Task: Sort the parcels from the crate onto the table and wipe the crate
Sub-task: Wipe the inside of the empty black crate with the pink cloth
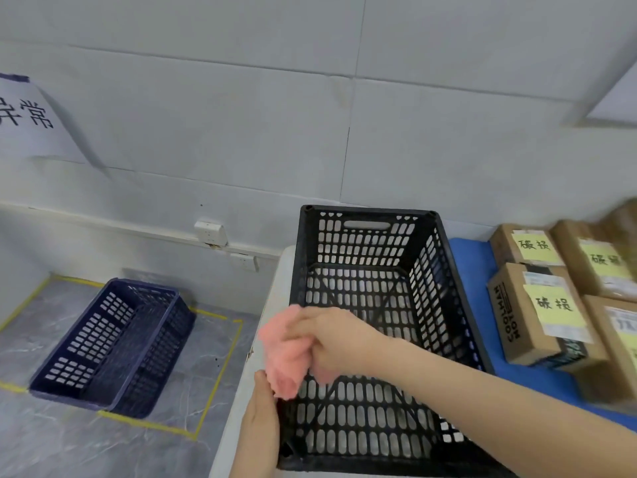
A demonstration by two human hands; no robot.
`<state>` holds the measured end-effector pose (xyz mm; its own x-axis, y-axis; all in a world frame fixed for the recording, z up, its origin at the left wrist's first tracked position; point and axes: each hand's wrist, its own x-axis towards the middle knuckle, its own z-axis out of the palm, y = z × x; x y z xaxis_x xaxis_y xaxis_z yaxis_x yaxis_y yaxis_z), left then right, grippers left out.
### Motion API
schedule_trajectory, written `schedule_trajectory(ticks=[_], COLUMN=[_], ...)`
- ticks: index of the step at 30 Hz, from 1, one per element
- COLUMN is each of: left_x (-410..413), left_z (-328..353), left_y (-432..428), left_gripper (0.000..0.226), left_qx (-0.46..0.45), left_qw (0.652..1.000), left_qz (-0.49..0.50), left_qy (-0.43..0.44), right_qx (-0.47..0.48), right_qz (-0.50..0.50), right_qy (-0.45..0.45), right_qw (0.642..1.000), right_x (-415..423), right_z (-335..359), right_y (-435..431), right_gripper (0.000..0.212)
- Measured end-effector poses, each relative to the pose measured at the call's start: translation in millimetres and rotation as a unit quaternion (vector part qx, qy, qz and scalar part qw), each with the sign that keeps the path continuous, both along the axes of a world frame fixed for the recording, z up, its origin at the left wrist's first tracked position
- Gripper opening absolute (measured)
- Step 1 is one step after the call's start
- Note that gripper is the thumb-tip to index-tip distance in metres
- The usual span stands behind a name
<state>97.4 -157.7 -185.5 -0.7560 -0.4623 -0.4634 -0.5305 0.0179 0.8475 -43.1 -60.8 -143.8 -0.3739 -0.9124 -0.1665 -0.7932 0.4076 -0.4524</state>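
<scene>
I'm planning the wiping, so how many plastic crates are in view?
2: the black perforated plastic crate on the white table, and the dark blue perforated plastic crate on the floor inside yellow tape. More may be out of view.

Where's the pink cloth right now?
Head view, lower centre: the pink cloth is gripped in the right hand at the black crate's left rim, just above the left hand.
</scene>
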Motion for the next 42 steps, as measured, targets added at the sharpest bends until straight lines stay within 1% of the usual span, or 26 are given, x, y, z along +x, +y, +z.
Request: schedule_trajectory(ticks=[1, 2, 3, 4, 5, 6, 7, 9, 10, 12, 14, 18, 21, 23, 25, 26, 27, 29, 30, 33, 35, 37, 38, 39, 42], left_x=[-7, -15, -17, -17, -18, -21, -26, -36, -38, -36, -25, 7, 39, 51, 39, 22, -1, -59, -87, -139, -146, -146, -147, -148, -149], left_z=[3, 5, 10, 19, 22, 23, 18, 8, 3, 0, 1, 2, 5, 12, 17, 21, 26, 32, 33, 19, 4, -7, -11, -14, -17], left_y=[-3, -1, 2, 6, 9, 10, 9, 8, 7, 6, 8, 15, 18, 17, 8, 3, -2, -9, -11, -20, -23, -25, -26, -27, -28], left_gripper=[0.042, 0.042, 0.041, 0.038, 0.034, 0.034, 0.037, 0.042, 0.039, 0.034, 0.032, 0.034, 0.04, 0.052, 0.075, 0.085, 0.088, 0.083, 0.079, 0.075, 0.083, 0.091, 0.092, 0.093, 0.095], left_qx=[-0.011, -0.008, -0.002, -0.011, -0.031, -0.045, -0.071, -0.152, -0.191, -0.213, -0.201, -0.175, -0.162, -0.16, -0.201, -0.234, -0.267, -0.334, -0.349, -0.344, -0.336, -0.36, -0.37, -0.377, -0.386], left_qw=[0.999, 0.997, 0.996, 0.997, 0.998, 0.999, 0.997, 0.986, 0.978, 0.974, 0.976, 0.98, 0.976, 0.968, 0.957, 0.955, 0.951, 0.929, 0.922, 0.925, 0.929, 0.921, 0.918, 0.915, 0.91], left_qz=[0.035, 0.077, 0.09, 0.072, 0.04, 0.006, -0.025, -0.069, -0.077, -0.074, -0.077, -0.089, -0.13, -0.172, -0.181, -0.163, -0.15, -0.154, -0.158, -0.155, -0.154, -0.148, -0.143, -0.141, -0.145], left_qy=[-0.012, -0.018, 0.004, 0.024, 0.032, 0.03, 0.011, -0.027, -0.036, -0.036, -0.03, -0.021, -0.056, -0.087, -0.101, -0.082, -0.042, 0.038, 0.054, 0.032, 0.019, -0.003, -0.012, -0.018, -0.028], right_qx=[-0.021, -0.04, -0.056, -0.065, -0.072, -0.074, -0.07, -0.058, -0.054, -0.061, -0.069, -0.093, -0.116, -0.141, -0.161, -0.17, -0.183, -0.226, -0.253, -0.341, -0.324, -0.268, -0.248, -0.242, -0.269], right_qz=[-0.02, -0.066, -0.122, -0.176, -0.223, -0.265, -0.302, -0.361, -0.38, -0.403, -0.417, -0.429, -0.438, -0.446, -0.461, -0.472, -0.484, -0.503, -0.505, -0.473, -0.425, -0.385, -0.374, -0.366, -0.359], right_qy=[-0.079, -0.168, -0.255, -0.33, -0.387, -0.422, -0.446, -0.475, -0.488, -0.507, -0.512, -0.517, -0.509, -0.495, -0.454, -0.421, -0.38, -0.263, -0.194, -0.01, 0.092, 0.151, 0.172, 0.198, 0.255], right_qw=[0.996, 0.983, 0.957, 0.925, 0.892, 0.864, 0.84, 0.8, 0.784, 0.76, 0.748, 0.735, 0.732, 0.732, 0.745, 0.756, 0.767, 0.791, 0.802, 0.813, 0.84, 0.87, 0.877, 0.876, 0.857], right_x=[8, 13, 17, 20, 24, 27, 29, 32, 32, 31, 29, 17, 0, -12, -23, -28, -34, -45, -49, -56, -65, -75, -79, -82, -86], right_z=[4, 8, 11, 12, 10, 6, 0, -7, -11, -17, -19, -15, -7, -1, 4, 5, 6, 2, -1, -20, -38, -58, -68, -79, -110], right_y=[9, 19, 29, 40, 51, 62, 73, 95, 105, 121, 131, 129, 115, 105, 93, 85, 77, 56, 43, 8, -11, -26, -31, -35, -43], right_gripper=[0.03, 0.021, 0.015, 0.015, 0.019, 0.024, 0.028, 0.031, 0.031, 0.03, 0.029, 0.031, 0.031, 0.033, 0.034, 0.034, 0.034, 0.032, 0.031, 0.043, 0.049, 0.052, 0.054, 0.055, 0.057])
